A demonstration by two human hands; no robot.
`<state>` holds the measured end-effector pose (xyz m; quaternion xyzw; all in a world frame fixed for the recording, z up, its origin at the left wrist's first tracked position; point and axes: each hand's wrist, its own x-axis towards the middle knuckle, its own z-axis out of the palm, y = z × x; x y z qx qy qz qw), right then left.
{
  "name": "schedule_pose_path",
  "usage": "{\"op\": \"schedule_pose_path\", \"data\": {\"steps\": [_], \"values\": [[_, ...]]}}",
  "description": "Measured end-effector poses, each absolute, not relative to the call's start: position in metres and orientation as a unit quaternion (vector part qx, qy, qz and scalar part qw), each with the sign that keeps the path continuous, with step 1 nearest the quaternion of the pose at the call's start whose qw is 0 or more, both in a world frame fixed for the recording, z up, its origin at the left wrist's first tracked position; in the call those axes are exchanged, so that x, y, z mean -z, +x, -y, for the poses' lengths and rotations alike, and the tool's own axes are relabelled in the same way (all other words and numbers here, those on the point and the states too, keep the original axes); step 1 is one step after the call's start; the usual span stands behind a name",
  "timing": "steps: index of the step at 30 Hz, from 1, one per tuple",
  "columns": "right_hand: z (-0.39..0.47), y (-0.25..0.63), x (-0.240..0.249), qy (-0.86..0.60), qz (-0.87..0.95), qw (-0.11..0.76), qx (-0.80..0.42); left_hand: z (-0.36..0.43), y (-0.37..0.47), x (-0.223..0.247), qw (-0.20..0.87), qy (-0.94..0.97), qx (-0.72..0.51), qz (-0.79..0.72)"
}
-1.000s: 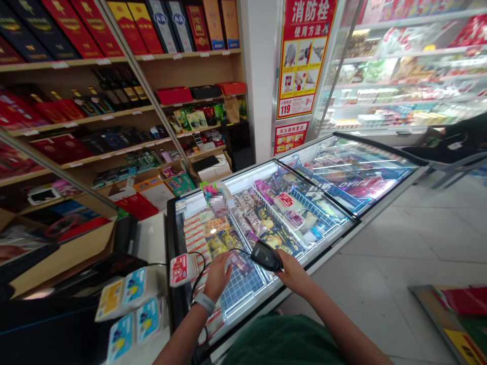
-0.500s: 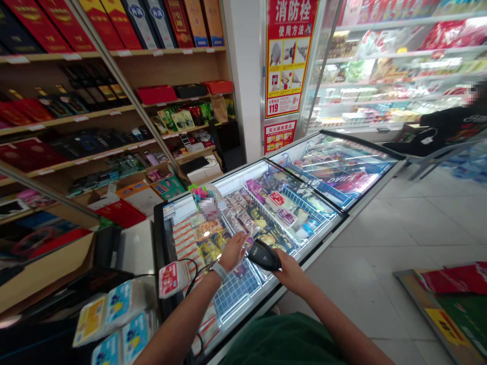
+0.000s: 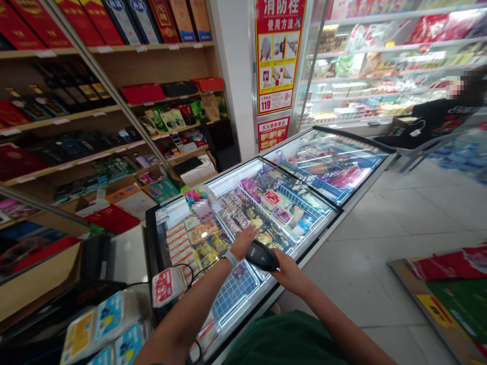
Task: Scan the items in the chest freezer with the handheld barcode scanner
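My right hand is wrapped round the handle end of a black handheld barcode scanner. The scanner's broad head points toward my left hand, which wears a pale watch at the wrist. Its fingers are stretched out beside the scanner's head; whether they touch it I cannot tell. Both hands are over the glass top of a chest freezer. Under the glass lie packaged frozen foods and wire baskets. A black cable runs by my left forearm.
Stacked plastic packs and a red-labelled pack stand at the left. Shelves with boxes and bottles line the back left. A person in black sits at the far right by a lit display fridge. A pallet-like board lies lower right.
My left hand has moved right, closer to the scanner's head. My right hand still holds the scanner. The whole view has shifted slightly, with surroundings sliding left.
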<state>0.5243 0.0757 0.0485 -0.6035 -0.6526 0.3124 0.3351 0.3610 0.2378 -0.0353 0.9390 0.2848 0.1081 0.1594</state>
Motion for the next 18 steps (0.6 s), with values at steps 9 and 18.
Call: {"op": "schedule_pose_path", "data": {"steps": [9, 18], "values": [[-0.075, 0.528, -0.045, -0.608, 0.64, 0.345, -0.318, -0.259, 0.395, 0.027, 0.134, 0.96, 0.018, -0.245], [-0.077, 0.535, -0.04, -0.603, 0.621, 0.38, -0.327, -0.27, 0.433, 0.029, 0.094, 0.968, 0.076, -0.221]]}}
